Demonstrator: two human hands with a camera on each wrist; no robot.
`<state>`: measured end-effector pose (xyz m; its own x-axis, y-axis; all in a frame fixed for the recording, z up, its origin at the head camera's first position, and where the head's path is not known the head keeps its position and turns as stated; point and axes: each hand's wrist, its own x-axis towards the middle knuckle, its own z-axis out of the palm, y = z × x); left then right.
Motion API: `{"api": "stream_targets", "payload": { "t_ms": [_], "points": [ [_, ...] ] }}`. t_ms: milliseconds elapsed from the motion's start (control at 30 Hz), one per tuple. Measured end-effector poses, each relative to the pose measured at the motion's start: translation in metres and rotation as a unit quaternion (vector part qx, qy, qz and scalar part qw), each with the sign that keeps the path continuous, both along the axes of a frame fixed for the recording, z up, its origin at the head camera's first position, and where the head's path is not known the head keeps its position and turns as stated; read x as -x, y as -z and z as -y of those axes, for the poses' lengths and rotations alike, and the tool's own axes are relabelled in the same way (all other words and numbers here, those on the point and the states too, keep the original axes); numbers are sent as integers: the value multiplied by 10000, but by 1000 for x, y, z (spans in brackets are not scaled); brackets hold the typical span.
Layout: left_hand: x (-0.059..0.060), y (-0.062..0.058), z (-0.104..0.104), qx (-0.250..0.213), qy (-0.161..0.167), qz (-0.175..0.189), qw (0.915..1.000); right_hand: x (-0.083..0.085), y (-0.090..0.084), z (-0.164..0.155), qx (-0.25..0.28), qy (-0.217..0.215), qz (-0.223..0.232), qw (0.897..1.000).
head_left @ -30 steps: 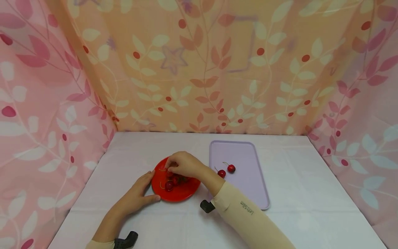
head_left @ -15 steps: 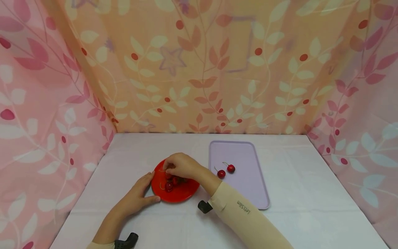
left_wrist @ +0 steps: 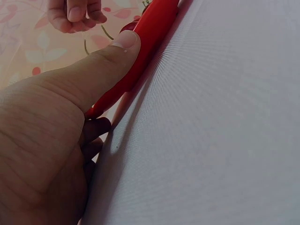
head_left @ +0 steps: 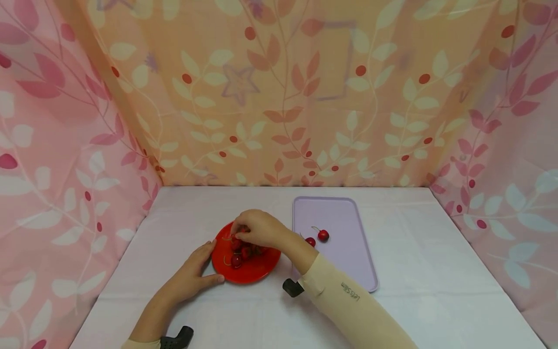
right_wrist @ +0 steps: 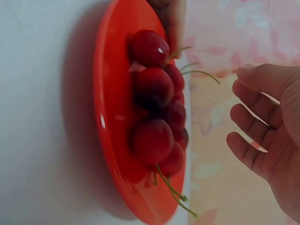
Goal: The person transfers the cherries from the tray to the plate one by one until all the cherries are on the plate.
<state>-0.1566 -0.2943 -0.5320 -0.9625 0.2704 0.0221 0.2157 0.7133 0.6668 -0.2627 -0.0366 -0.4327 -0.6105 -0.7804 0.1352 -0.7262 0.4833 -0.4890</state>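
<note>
My left hand (head_left: 196, 266) rests at the left edge of the red plate (head_left: 257, 278), its straight thumb along the near rim and its fingers at the far-left side. In the left wrist view the thumb (left_wrist: 101, 70) lies over the rim. Several dark red cherries (right_wrist: 153, 140) with green stems are heaped on the plate. Above the heap is my right hand (head_left: 259, 228), fingers bent loosely downward. The right wrist view shows the fingers of that hand (right_wrist: 255, 110) relaxed with nothing between them, the fingertips just beyond one cherry's stem (right_wrist: 204, 72).
Right of the plate lies a pale purple tray (head_left: 340, 266) bearing two cherries (head_left: 323, 235), the nearer one partly behind my right forearm. Both stand on a white cloth-covered table (head_left: 410, 252). Floral curtains (head_left: 279, 97) enclose the back and sides. Each wrist carries a black camera mount (head_left: 293, 288).
My right hand dips slightly left over the cherries, then rises a little and shifts back right, showing more of the heap. My left hand stays at the plate's edge.
</note>
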Motion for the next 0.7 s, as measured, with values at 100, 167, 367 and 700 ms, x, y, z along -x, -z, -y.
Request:
{"api": "stream_targets", "payload": {
  "t_ms": [100, 167, 367, 700],
  "points": [
    [1, 0, 0, -6, -24, 30, 10000, 1, -6, -8, 51, 12, -51, 10000],
    [1, 1, 0, -1, -32, 35, 10000, 2, -10, -13, 32, 60, -119, 9999],
    [1, 1, 0, 78, -75, 28, 9999, 5, -18, -30, -61, 174, -245, 9995],
    [1, 2, -2, 76, -92, 36, 9999, 11, -32, -64, -103, 276, -554, 9980]
  ]
}}
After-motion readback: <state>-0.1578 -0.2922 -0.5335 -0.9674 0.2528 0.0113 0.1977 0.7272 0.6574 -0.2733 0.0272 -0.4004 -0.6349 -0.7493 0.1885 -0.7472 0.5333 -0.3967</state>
